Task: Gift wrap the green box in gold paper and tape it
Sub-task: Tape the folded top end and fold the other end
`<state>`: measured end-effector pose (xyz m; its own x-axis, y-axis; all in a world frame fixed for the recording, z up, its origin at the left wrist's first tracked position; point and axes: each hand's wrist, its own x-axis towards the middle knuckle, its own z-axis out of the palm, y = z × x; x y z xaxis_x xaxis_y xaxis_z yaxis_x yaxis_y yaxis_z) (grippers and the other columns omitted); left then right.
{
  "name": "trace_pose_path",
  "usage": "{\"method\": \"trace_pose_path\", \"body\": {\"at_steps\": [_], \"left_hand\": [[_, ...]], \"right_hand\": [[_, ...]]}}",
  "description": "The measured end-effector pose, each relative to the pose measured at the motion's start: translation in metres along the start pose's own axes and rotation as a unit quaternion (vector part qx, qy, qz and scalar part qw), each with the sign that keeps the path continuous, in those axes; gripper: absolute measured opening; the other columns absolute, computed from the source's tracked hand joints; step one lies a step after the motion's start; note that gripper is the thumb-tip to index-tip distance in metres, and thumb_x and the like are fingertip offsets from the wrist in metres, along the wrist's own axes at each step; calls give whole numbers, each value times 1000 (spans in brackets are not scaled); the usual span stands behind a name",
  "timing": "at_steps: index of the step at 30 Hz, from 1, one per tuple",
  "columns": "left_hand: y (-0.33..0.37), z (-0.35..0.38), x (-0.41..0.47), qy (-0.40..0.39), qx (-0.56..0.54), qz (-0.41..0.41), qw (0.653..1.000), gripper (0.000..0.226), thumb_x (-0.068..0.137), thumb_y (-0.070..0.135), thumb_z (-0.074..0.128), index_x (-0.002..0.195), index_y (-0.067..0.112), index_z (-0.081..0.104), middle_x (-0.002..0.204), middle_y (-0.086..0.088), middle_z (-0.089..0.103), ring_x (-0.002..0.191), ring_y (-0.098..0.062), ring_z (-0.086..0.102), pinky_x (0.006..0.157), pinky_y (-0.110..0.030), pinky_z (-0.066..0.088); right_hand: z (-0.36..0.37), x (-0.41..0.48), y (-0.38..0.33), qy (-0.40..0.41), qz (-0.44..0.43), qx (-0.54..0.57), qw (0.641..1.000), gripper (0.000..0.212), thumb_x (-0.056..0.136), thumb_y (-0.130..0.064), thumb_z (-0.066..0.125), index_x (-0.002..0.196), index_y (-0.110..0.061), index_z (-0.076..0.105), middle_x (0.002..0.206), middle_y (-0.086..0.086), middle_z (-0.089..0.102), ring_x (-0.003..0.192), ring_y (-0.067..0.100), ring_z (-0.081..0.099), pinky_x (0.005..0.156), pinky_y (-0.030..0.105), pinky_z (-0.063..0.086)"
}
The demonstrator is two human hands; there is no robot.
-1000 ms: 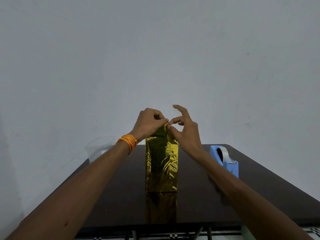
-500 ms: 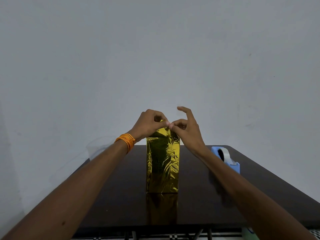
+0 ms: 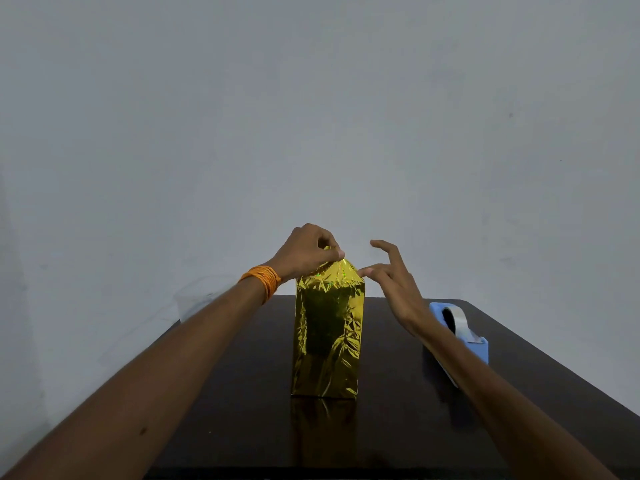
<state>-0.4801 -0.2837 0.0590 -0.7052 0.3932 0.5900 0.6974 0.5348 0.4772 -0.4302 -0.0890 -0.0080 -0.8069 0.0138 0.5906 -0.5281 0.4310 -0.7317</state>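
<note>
A tall box covered in crinkled gold paper (image 3: 327, 337) stands upright in the middle of the dark table (image 3: 242, 393). None of the green box shows through. My left hand (image 3: 306, 249) pinches the folded paper flap at the top of the box. My right hand (image 3: 393, 282) hovers at the top right corner, fingers spread, one fingertip touching the paper's edge. A blue tape dispenser (image 3: 462, 329) with a roll of clear tape sits to the right, partly behind my right forearm.
A clear plastic container (image 3: 199, 299) rests at the table's far left corner, against the plain grey wall (image 3: 311, 116). The table's front edge runs along the bottom of the view. An orange band circles my left wrist.
My right hand has let go of the top fold and moved right and down to the box's corner. The left hand keeps its pinch on the flap.
</note>
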Motion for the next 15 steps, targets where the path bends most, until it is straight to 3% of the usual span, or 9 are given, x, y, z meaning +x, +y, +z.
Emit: {"method": "trace_pose_path", "body": {"at_steps": [3,7,11,15], "left_hand": [[-6,2,5,-18,5,-20,1000,19,88,26,71,97,9,75,103,-5,71,91,-15,62,71,-19,48],[-14,7,11,-45,27,-35,998,22,85,27,75,96,8,78,108,-6,71,93,-12,58,71,-21,47],[-17,9,14,-65,52,-29,996,17,81,24,78,90,9,79,94,-1,73,78,-5,58,59,-13,40],[-23,9,14,-72,41,-48,995,18,77,24,82,85,9,78,73,9,66,70,-6,59,58,-17,41]], "right_hand": [[0,0,5,2,-3,9,1000,49,96,-36,55,141,-36,38,102,-15,72,96,-21,55,85,12,32],[0,2,8,6,-8,32,999,45,100,-23,56,140,-34,40,97,-11,76,99,-15,58,88,14,35],[-1,1,10,-2,-16,33,999,45,99,-23,57,140,-32,40,95,-11,77,102,-9,61,90,14,36],[-1,4,5,-7,-1,40,999,49,96,-21,62,139,-31,42,93,-7,77,101,-4,64,87,14,39]]}}
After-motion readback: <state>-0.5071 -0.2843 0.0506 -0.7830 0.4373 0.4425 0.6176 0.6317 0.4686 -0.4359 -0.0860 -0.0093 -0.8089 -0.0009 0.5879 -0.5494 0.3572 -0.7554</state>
